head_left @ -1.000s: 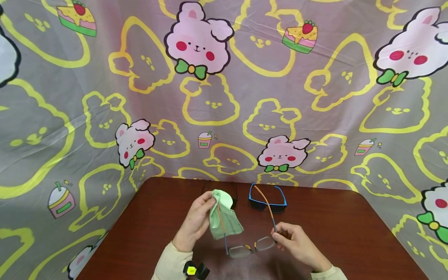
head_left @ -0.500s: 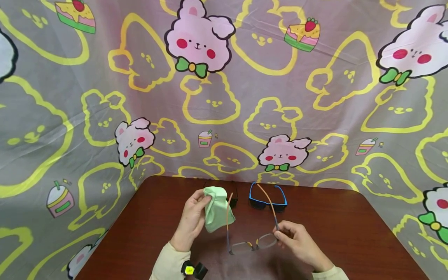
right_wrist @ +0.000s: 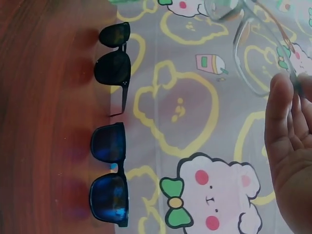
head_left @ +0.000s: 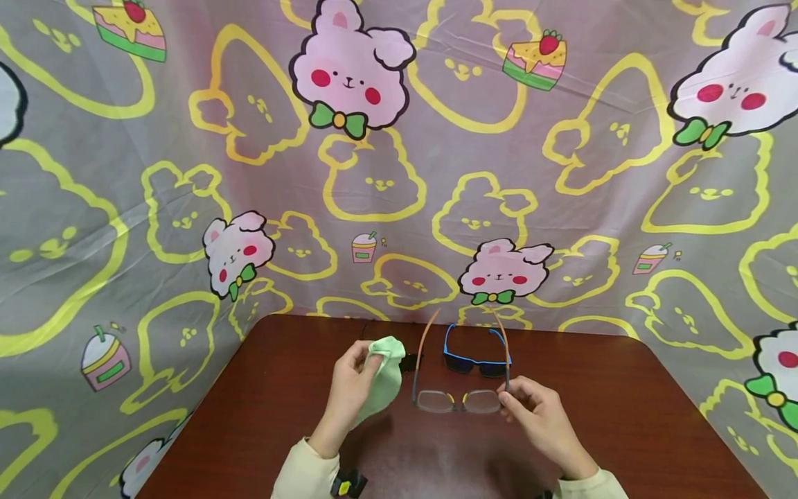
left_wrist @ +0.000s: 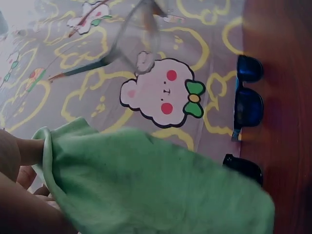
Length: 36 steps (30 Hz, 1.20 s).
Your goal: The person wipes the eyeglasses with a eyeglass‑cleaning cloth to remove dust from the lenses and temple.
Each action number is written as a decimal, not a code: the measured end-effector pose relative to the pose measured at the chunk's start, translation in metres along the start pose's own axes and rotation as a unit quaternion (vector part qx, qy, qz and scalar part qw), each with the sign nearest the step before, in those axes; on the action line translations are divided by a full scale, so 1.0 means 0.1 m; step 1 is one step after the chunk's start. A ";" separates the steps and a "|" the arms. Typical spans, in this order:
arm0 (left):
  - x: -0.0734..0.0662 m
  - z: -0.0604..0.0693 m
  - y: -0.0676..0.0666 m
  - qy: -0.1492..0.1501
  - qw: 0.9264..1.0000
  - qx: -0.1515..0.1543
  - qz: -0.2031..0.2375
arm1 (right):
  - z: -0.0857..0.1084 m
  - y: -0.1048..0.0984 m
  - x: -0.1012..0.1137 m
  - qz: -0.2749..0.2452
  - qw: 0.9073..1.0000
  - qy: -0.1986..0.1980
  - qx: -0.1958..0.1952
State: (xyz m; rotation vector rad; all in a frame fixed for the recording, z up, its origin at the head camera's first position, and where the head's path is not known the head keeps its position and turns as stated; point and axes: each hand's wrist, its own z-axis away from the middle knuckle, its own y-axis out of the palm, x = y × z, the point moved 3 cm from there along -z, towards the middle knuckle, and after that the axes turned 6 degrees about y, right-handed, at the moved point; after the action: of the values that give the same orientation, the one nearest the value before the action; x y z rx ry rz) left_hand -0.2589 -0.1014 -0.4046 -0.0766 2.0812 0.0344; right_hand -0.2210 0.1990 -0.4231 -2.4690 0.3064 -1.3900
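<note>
Between thumb and fingers my left hand [head_left: 350, 381] pinches a green cleaning cloth [head_left: 383, 384], which hangs down and fills the lower part of the left wrist view. My right hand [head_left: 539, 419] pinches a pair of clear eyeglasses [head_left: 460, 409] near the hinge at their right end. The eyeglasses are held above the table, lenses toward me, both orange-tipped temples open and pointing away. Cloth and eyeglasses are apart. In the right wrist view the right thumb and fingers [right_wrist: 292, 112] meet at the frame's edge, and part of the eyeglasses is cut off.
Blue-framed sunglasses [head_left: 476, 364] lie on the dark red-brown table [head_left: 623, 409] behind the eyeglasses. Black sunglasses [right_wrist: 112, 68] lie to their left, partly hidden by the cloth in the head view. A patterned curtain [head_left: 386, 187] rises behind the table and at both sides.
My right hand has raised the eyeglasses and levelled them, shifting slightly right. The cloth in my left hand has moved away from the temple it covered and now hangs folded narrower.
</note>
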 end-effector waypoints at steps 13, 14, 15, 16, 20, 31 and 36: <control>-0.07 0.08 0.14 0.052 0.996 0.069 -0.037 | -0.05 0.02 0.40 0.009 0.999 -0.028 -0.046; -0.07 0.09 0.16 0.049 0.995 0.081 -0.036 | -0.05 0.03 0.40 0.012 0.998 -0.031 -0.049; -0.07 0.10 0.18 0.047 0.994 0.092 -0.040 | -0.05 0.03 0.39 0.018 0.998 -0.037 -0.053; -0.07 0.11 0.20 0.046 0.993 0.101 -0.047 | -0.05 0.04 0.38 0.020 0.997 -0.045 -0.057; -0.11 0.15 0.27 0.035 0.989 0.126 -0.068 | -0.06 0.07 0.28 0.029 0.995 -0.063 -0.066; -0.12 0.17 0.34 0.079 0.983 0.108 -0.125 | -0.05 0.12 0.19 0.043 0.996 -0.065 -0.046; -0.06 0.19 0.37 0.159 0.961 0.081 -0.211 | -0.06 0.13 0.46 0.042 0.996 -0.068 -0.043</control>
State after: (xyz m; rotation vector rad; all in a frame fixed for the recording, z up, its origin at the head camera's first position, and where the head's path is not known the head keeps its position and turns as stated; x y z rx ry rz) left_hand -0.2417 -0.0632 -0.4090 -0.4498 2.3359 -0.4341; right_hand -0.2031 0.1711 -0.3883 -2.5724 0.4441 -1.1925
